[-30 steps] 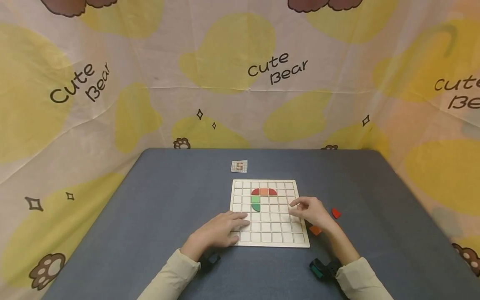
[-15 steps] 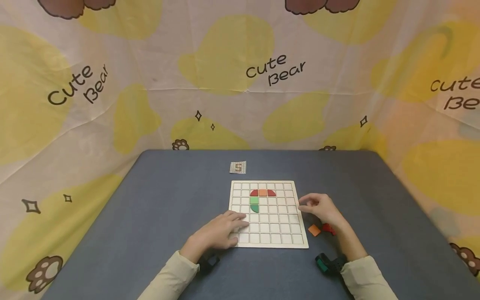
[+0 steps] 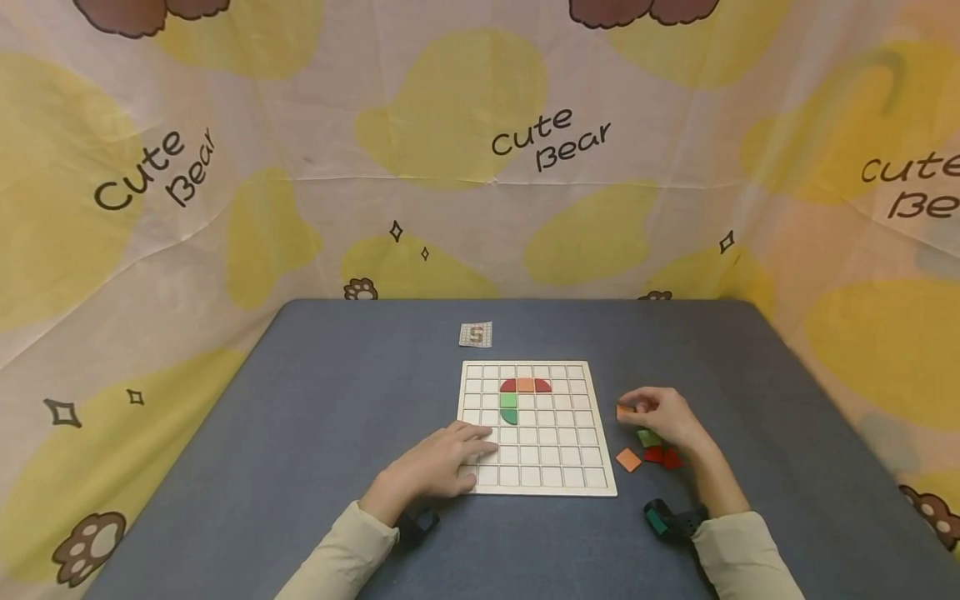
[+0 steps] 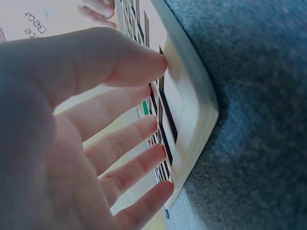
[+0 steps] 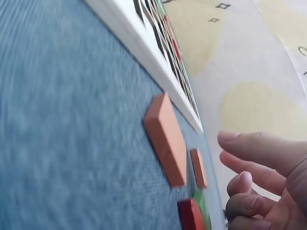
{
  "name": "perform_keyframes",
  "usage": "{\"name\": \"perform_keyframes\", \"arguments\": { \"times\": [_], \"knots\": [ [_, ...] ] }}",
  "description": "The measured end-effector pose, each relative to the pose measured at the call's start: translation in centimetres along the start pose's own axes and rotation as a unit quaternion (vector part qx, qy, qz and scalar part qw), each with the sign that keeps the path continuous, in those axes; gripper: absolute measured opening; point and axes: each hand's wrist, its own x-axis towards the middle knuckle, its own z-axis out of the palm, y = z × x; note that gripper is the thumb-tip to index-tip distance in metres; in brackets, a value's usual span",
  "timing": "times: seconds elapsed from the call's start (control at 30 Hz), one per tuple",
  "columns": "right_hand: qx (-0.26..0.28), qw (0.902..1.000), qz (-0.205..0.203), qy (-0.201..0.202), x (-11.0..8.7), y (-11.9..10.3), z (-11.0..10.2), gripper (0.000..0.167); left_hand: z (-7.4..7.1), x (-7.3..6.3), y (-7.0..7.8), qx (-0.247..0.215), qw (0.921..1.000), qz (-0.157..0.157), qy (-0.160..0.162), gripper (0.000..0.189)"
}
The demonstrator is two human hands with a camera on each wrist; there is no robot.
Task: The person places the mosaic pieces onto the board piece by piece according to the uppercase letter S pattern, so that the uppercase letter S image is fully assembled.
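Observation:
My left hand (image 3: 442, 460) rests on the near left edge of a white gridded board (image 3: 551, 454), fingers spread and nearly straight, thumb at the rim in the left wrist view. Right of the board, my right hand (image 3: 663, 417) hovers over loose pieces with fingers loosely bent. Its fingertips overlap an orange block (image 3: 625, 412) in the head view; the right wrist view shows that orange block (image 5: 198, 167) apart from them. Below lie a green piece (image 3: 649, 437), red pieces (image 3: 671, 458) and another orange block (image 3: 628, 460). The palm hides part of this group.
Set in the board are two dark red rounded pieces (image 3: 542, 386) with an orange square (image 3: 525, 386) between, a light green square (image 3: 508, 401) and a dark green rounded piece (image 3: 510, 416). A small patterned card (image 3: 476, 335) lies behind the board on the blue table (image 3: 360, 375).
My right hand has moved right, off the board's right edge to over the loose pieces, uncovering an orange block and a green piece. The left hand stays on the board.

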Motion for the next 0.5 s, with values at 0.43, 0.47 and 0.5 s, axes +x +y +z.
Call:
{"name": "perform_keyframes", "arguments": {
  "times": [0.43, 0.47, 0.5],
  "knots": [
    [-0.037, 0.9986, 0.038, 0.007, -0.38, 0.81, -0.55, 0.041, -0.1, 0.0, 0.08, -0.005, 1.0, -0.006, -0.004, 0.048],
    [-0.038, 0.9982, 0.044, 0.008, -0.37, 0.83, -0.53, 0.04, -0.09, 0.01, 0.08, -0.005, 1.0, -0.006, -0.004, 0.048],
    [-0.042, 0.998, 0.047, 0.008, -0.37, 0.86, -0.51, 0.04, -0.09, 0.0, 0.08, -0.005, 1.0, -0.007, -0.004, 0.048]
  ]
}}
